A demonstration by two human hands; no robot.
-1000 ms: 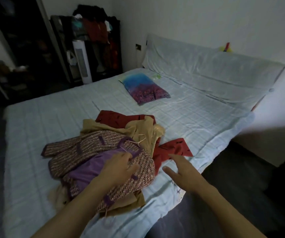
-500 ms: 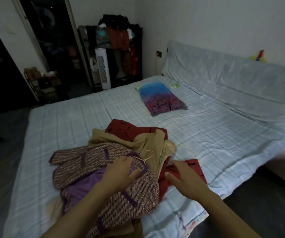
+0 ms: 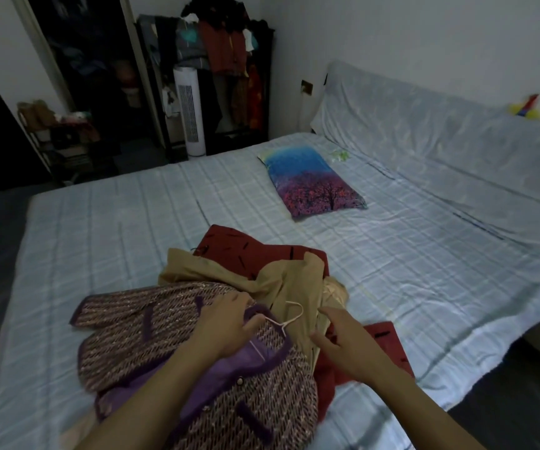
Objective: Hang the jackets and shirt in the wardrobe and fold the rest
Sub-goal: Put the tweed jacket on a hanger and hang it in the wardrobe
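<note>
Purple-trimmed tweed jacket [image 3: 151, 339]: coarse woven cloth, nubbly, matt; lining smooth violet fabric with slight sheen. Thin white hanger [image 3: 286, 316]: smooth; wire or plastic, cannot tell. Tan garment [image 3: 281, 280]: soft, matt, creased cloth. Dark red garment with black dashes [image 3: 239, 245]: flat matt cloth. Pale blue checked bed sheet [image 3: 392, 261]: thin woven cloth, wrinkled. Blue-and-purple printed pillow [image 3: 310, 183]: smooth cloth cover. White tower fan [image 3: 190, 115]: smooth plastic.
</note>
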